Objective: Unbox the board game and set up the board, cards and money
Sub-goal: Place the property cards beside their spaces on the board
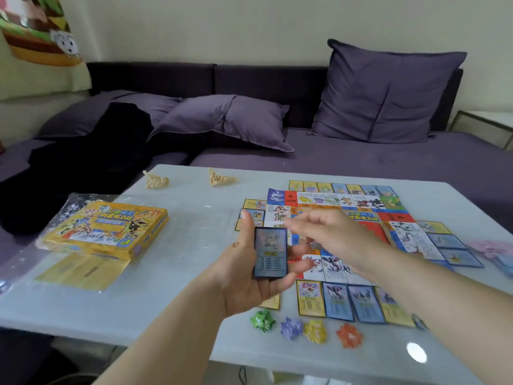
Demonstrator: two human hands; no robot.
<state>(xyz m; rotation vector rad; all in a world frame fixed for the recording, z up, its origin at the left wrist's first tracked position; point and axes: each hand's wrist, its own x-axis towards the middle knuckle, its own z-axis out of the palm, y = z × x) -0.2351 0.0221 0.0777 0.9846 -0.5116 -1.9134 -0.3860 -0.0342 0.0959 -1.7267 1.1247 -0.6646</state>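
Observation:
The colourful game board (361, 218) lies flat on the right half of the pale table (194, 245). Cards line its edges: a row along the far side (341, 187), several on the right (449, 245), and a near row (352, 301). My left hand (244, 276) holds a small stack of blue cards (270, 252) upright over the board's left edge. Blurred with motion, my right hand (324, 232) hovers over the board just right of the stack, fingers loosely extended toward it and holding nothing that I can see. The yellow game box (108, 232) sits at the left.
Four paper tokens, green (262, 319), purple (291, 327), yellow (315, 330) and orange (349, 334), lie near the front edge. Two crumpled tan pieces (156, 180) (220, 177) sit at the far edge. Clear wrap and yellow sheets (80, 270) lie under the box. A purple sofa stands behind.

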